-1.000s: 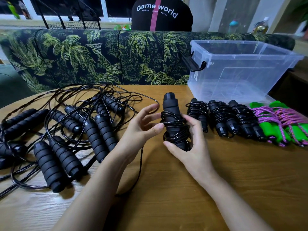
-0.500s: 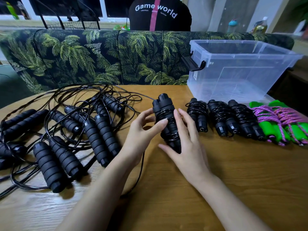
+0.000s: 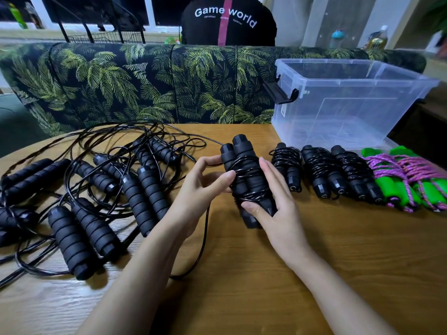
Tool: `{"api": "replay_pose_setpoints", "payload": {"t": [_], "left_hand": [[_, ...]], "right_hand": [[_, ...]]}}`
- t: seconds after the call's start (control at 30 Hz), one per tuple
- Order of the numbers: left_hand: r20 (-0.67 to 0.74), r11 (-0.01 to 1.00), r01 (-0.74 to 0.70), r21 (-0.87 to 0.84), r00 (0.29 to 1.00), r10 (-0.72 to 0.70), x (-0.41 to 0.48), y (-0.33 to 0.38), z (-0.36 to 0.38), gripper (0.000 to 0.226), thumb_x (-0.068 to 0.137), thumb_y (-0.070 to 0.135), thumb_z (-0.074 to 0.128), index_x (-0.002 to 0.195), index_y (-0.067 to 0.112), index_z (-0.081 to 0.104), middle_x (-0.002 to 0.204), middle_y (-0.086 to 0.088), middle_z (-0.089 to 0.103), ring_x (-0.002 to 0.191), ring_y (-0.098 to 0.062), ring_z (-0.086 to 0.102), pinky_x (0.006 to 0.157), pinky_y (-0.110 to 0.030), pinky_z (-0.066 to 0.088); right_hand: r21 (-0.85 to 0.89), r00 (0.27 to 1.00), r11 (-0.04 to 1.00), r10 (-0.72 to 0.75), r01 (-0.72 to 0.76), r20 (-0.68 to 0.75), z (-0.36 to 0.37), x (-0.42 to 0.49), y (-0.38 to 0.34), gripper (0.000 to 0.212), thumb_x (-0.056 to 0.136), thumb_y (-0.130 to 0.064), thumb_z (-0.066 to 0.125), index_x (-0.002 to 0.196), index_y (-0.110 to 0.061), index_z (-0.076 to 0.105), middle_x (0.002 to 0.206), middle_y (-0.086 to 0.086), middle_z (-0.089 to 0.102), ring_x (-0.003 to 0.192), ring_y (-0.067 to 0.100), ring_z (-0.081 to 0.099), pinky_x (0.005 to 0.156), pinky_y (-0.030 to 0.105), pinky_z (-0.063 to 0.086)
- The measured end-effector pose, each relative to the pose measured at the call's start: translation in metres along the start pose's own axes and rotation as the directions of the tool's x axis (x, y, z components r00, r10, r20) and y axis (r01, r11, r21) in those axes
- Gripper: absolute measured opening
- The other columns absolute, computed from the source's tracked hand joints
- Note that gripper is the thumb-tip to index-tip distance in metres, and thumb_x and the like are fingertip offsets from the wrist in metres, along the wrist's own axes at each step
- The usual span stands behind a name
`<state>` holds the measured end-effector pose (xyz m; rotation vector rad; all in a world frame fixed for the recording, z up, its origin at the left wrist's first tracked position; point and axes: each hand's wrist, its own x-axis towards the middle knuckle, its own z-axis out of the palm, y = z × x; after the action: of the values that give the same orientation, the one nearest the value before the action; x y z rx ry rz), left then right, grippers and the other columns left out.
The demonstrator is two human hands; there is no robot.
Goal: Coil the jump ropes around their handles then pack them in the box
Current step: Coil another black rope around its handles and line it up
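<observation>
Turned a little, the coiled rope (image 3: 246,180) sits between fingers of left hand (image 3: 198,189) and right hand (image 3: 278,213), seemingly gripped.

Soft indoor light from above leaves the wooden worktop (image 3: 338,262) warm and moderately bright, while the windows (image 3: 96,10) behind are dark. Shadows are faint, pooling under the forearms (image 3: 150,274) and loose handles (image 3: 70,240). Small glints run along the coiled jump rope (image 3: 249,180), and a pale sheen streaks the clear box (image 3: 338,112). The wide lens bows the sofa (image 3: 121,81) and the worktop's edge; the centre is sharp, the far background slightly soft.
</observation>
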<state>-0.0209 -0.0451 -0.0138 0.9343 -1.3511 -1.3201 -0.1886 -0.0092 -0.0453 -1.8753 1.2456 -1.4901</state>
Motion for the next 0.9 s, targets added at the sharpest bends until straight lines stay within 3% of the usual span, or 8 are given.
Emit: {"api": "replay_pose_setpoints", "payload": {"t": [0.1, 0.2, 0.33, 0.43, 0.57, 0.63, 0.77, 0.9], "left_hand": [[-0.059, 1.0, -0.006, -0.017, 0.998, 0.005, -0.001, -0.001, 0.004, 0.039, 0.087, 0.019, 0.067, 0.124, 0.015, 0.055, 0.091, 0.0, 0.074, 0.078, -0.004, 0.067, 0.069, -0.013, 0.049], [-0.106, 1.0, -0.012, 0.016, 0.994, 0.014, -0.001, -0.006, 0.011, 0.042, 0.084, 0.02, 0.072, 0.122, 0.016, 0.055, 0.095, -0.008, 0.071, 0.087, -0.007, 0.067, 0.071, -0.017, 0.053], [-0.089, 1.0, 0.005, 0.025, 0.996, -0.003, -0.001, -0.007, 0.007, 0.054, 0.074, 0.029, 0.08, 0.121, 0.018, 0.055, 0.092, -0.008, 0.072, 0.094, -0.018, 0.067, 0.094, -0.043, 0.054], [-0.049, 1.0, -0.008, 0.007, 0.999, 0.008, -0.001, -0.004, 0.005, 0.052, 0.076, 0.023, 0.075, 0.122, 0.014, 0.055, 0.095, -0.014, 0.073, 0.092, -0.018, 0.067, 0.093, -0.043, 0.055], [-0.153, 0.997, -0.039, 0.068, 0.987, 0.049, -0.003, -0.009, 0.012, 0.044, 0.081, 0.014, 0.077, 0.12, 0.011, 0.056, 0.08, -0.002, 0.072, 0.08, -0.011, 0.068, 0.08, -0.035, 0.057], [-0.152, 0.997, -0.025, 0.079, 0.988, 0.037, -0.003, -0.008, 0.012, 0.046, 0.08, 0.015, 0.078, 0.12, 0.011, 0.057, 0.079, -0.001, 0.072, 0.079, -0.013, 0.069, 0.08, -0.034, 0.058], [-0.046, 0.999, -0.001, 0.049, 0.999, 0.004, 0.0, -0.002, 0.0, 0.056, 0.073, 0.024, 0.086, 0.121, 0.017, 0.058, 0.096, -0.015, 0.073, 0.09, -0.024, 0.07, 0.09, -0.041, 0.056], [-0.058, 1.0, -0.027, 0.008, 0.998, 0.027, -0.002, 0.0, 0.003, 0.056, 0.07, 0.025, 0.082, 0.12, 0.015, 0.058, 0.09, -0.009, 0.075, 0.085, -0.022, 0.071, 0.083, -0.035, 0.057]], "right_hand": [[-0.274, 0.997, 0.959, -0.081, 0.075, -0.012, 0.005, -0.002, 0.002, 0.074, 0.09, -0.029, 0.065, 0.153, -0.026, 0.028, 0.159, -0.01, 0.027, 0.145, 0.005, 0.024, 0.115, 0.013, 0.016], [-0.443, 0.989, 0.885, -0.143, 0.14, 0.027, 0.011, -0.005, 0.007, 0.073, 0.092, -0.021, 0.064, 0.155, -0.024, 0.026, 0.162, -0.002, 0.021, 0.147, 0.015, 0.024, 0.116, 0.017, 0.019], [-0.27, 0.998, 0.96, -0.066, 0.07, 0.022, 0.007, -0.003, 0.009, 0.066, 0.094, -0.021, 0.055, 0.153, -0.03, 0.027, 0.162, -0.01, 0.02, 0.147, 0.005, 0.02, 0.117, 0.02, 0.02], [-0.198, 0.999, 0.979, -0.037, 0.043, 0.031, 0.002, -0.002, 0.008, 0.062, 0.097, -0.025, 0.05, 0.152, -0.035, 0.024, 0.162, -0.016, 0.018, 0.147, 0.0, 0.017, 0.119, 0.025, 0.021], [-0.464, 0.993, 0.885, 0.002, 0.052, 0.114, 0.005, -0.004, 0.001, 0.078, 0.091, -0.058, 0.047, 0.152, -0.044, 0.001, 0.163, -0.021, 0.003, 0.148, 0.004, 0.014, 0.102, 0.029, 0.039], [-0.497, 0.995, 0.867, 0.004, 0.047, 0.101, 0.005, -0.004, 0.0, 0.091, 0.083, -0.058, 0.057, 0.153, -0.042, -0.001, 0.163, -0.019, 0.004, 0.147, 0.008, 0.017, 0.098, 0.029, 0.043], [-0.309, 0.999, 0.951, -0.008, 0.024, 0.053, 0.002, -0.003, 0.006, 0.089, 0.088, -0.041, 0.069, 0.152, -0.044, 0.007, 0.163, -0.019, 0.01, 0.148, 0.003, 0.017, 0.107, 0.005, 0.017], [-0.274, 0.998, 0.962, 0.001, 0.017, 0.066, 0.001, -0.003, 0.005, 0.088, 0.089, -0.035, 0.067, 0.152, -0.044, 0.006, 0.163, -0.018, 0.006, 0.149, 0.003, 0.011, 0.106, -0.001, 0.009]]}}
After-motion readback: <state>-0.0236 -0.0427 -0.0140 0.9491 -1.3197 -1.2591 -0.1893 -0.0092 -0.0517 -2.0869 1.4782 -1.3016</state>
